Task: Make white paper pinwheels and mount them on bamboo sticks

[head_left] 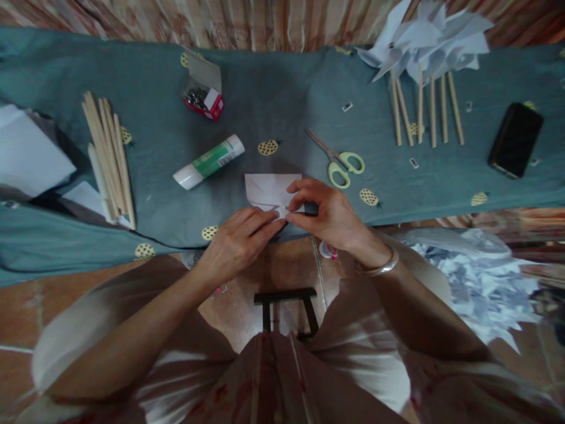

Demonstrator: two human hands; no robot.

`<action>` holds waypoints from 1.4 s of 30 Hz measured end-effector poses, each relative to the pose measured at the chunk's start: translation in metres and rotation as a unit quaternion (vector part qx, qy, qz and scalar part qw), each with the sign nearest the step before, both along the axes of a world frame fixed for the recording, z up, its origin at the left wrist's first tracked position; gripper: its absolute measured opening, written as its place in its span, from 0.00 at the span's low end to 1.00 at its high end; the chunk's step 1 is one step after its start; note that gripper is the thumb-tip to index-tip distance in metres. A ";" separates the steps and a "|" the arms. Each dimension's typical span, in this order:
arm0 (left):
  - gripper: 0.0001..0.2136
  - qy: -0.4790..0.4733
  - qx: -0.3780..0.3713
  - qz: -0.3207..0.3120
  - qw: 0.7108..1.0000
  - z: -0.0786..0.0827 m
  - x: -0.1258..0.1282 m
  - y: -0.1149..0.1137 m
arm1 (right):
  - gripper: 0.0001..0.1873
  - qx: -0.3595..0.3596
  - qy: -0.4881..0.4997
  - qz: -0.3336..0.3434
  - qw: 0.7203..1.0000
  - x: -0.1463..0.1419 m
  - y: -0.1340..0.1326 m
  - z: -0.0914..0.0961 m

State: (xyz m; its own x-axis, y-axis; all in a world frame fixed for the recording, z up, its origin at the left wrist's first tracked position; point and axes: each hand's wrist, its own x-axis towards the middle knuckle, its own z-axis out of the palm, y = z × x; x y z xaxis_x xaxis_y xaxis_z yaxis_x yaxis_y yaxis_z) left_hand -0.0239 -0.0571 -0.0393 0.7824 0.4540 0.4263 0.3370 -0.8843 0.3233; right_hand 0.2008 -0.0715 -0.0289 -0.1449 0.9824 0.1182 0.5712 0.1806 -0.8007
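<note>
A small square of white paper with fold lines lies at the near edge of the teal cloth. My left hand rests fingers together on the paper's near corner, pressing it down. My right hand, with a silver bangle at the wrist, pinches the paper's right side between thumb and fingers. A glue stick lies just left of the paper, and green-handled scissors lie just right of it.
A bundle of wooden sticks lies at left beside white paper sheets. An open red box of pins sits at the back. Finished paper pinwheels on sticks and a black phone are at right. Paper scraps litter the floor.
</note>
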 end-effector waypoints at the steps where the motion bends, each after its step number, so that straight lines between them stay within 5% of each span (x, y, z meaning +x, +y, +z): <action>1: 0.14 0.001 0.001 0.001 1.000 0.001 0.000 0.000 | 0.02 -0.007 0.008 0.001 1.000 0.001 0.000 0.000; 17: 0.13 0.005 -0.004 -0.003 1.000 0.001 0.002 -0.001 | 0.07 0.057 -0.104 -0.020 0.993 -0.012 -0.001 0.003; 42: 0.11 0.017 -0.009 0.004 1.000 0.002 0.002 -0.002 | 0.06 0.069 -0.137 -0.028 0.988 -0.020 -0.003 0.001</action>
